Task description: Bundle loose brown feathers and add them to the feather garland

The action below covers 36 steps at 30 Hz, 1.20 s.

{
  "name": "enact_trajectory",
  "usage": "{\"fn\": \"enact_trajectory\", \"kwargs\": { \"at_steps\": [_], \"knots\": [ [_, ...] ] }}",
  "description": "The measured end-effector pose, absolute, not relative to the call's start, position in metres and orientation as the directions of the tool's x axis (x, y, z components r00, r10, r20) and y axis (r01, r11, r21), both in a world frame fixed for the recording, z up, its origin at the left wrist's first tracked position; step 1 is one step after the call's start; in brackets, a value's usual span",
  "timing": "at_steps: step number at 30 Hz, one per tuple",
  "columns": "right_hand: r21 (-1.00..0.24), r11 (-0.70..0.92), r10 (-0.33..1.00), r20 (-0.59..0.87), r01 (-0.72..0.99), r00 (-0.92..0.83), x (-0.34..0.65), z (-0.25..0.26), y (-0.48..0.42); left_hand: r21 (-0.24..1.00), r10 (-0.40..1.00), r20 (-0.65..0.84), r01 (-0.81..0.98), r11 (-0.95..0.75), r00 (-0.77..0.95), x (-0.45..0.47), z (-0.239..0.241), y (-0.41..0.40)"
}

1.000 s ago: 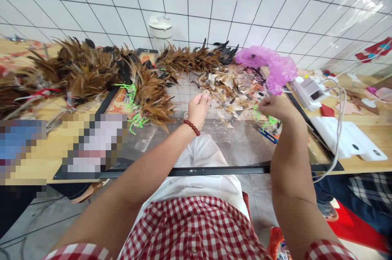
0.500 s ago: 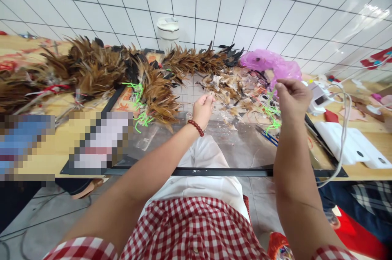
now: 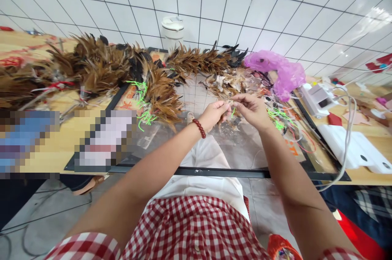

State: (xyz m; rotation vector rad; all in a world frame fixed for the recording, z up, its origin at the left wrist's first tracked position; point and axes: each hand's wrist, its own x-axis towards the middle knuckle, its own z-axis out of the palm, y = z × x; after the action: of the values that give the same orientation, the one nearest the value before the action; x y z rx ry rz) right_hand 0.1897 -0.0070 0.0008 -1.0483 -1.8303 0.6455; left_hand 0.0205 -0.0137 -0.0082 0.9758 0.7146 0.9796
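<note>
My left hand [image 3: 216, 113], with a red bead bracelet on the wrist, is closed in a pinch over the middle of the glass-like work board [image 3: 235, 150]. A small pale-brown feather [image 3: 229, 101] shows at its fingertips. Touching or almost touching it, my right hand [image 3: 250, 110] is pinched shut too, and a short bit of bright green string [image 3: 233, 112] hangs from its fingers. Fingers partly cover both pieces. Just beyond my hands lies a pile of loose brown and white feathers [image 3: 223, 82]. More green strings [image 3: 277, 116] lie right of my right hand.
Brown feather garlands [image 3: 196, 61] run along the back and left. A pink plastic bag [image 3: 280, 74] lies at back right, near a white charger with cables [image 3: 317, 98]. A white lidded cup [image 3: 172, 29] stands by the tiled wall. White flat pieces [image 3: 355, 145] lie at right.
My right hand has come down and left from above the right side to meet my left hand. My left hand has moved slightly right and stays pinched.
</note>
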Motion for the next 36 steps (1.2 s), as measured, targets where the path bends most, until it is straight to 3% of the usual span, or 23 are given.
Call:
{"fn": "enact_trajectory", "kwargs": {
  "at_steps": [5, 8, 11, 14, 18, 23, 29, 32, 36],
  "knots": [
    [-0.489, 0.558, 0.818, 0.459, 0.67, -0.346, 0.196, 0.002, -0.004, 0.926, 0.966, -0.097, -0.333, 0.176, 0.241, 0.018, -0.01, -0.006],
    [-0.328, 0.602, 0.783, 0.421, 0.728, -0.458, 0.198, 0.006, -0.006, 0.945, 0.983, -0.093, -0.296, 0.137, 0.159, 0.017, -0.013, -0.001],
    [-0.256, 0.65, 0.729, 0.476, 0.715, -0.492, 0.195, 0.008, -0.01, 0.979, 0.992, -0.061, -0.186, 0.081, 0.114, 0.017, -0.018, 0.002],
    [-0.23, 0.677, 0.689, 0.534, 0.699, -0.491, 0.19, 0.006, -0.013, 0.999, 0.981, -0.025, -0.038, 0.033, 0.192, 0.018, -0.02, 0.0],
    [-0.272, 0.694, 0.684, 0.535, 0.666, -0.495, 0.186, 0.01, -0.014, 0.997, 0.895, -0.08, 0.035, 0.072, 0.438, 0.016, -0.009, -0.009],
    [-0.524, 0.69, 0.723, 0.518, 0.499, -0.456, 0.188, 0.016, -0.013, 0.965, 0.712, -0.206, 0.019, 0.261, 0.671, 0.009, 0.007, -0.016],
    [-0.768, 0.529, 0.833, 0.388, 0.36, -0.395, 0.183, 0.007, -0.011, 0.895, 0.607, -0.167, -0.139, 0.424, 0.777, 0.008, 0.007, -0.018],
    [-0.719, 0.541, 0.839, 0.429, 0.436, -0.334, 0.182, 0.004, -0.01, 0.864, 0.66, -0.13, -0.242, 0.442, 0.739, 0.011, 0.005, -0.016],
    [-0.498, 0.607, 0.783, 0.511, 0.619, -0.355, 0.182, 0.004, -0.01, 0.843, 0.8, -0.107, -0.373, 0.387, 0.591, 0.013, 0.003, -0.011]
  ]
}}
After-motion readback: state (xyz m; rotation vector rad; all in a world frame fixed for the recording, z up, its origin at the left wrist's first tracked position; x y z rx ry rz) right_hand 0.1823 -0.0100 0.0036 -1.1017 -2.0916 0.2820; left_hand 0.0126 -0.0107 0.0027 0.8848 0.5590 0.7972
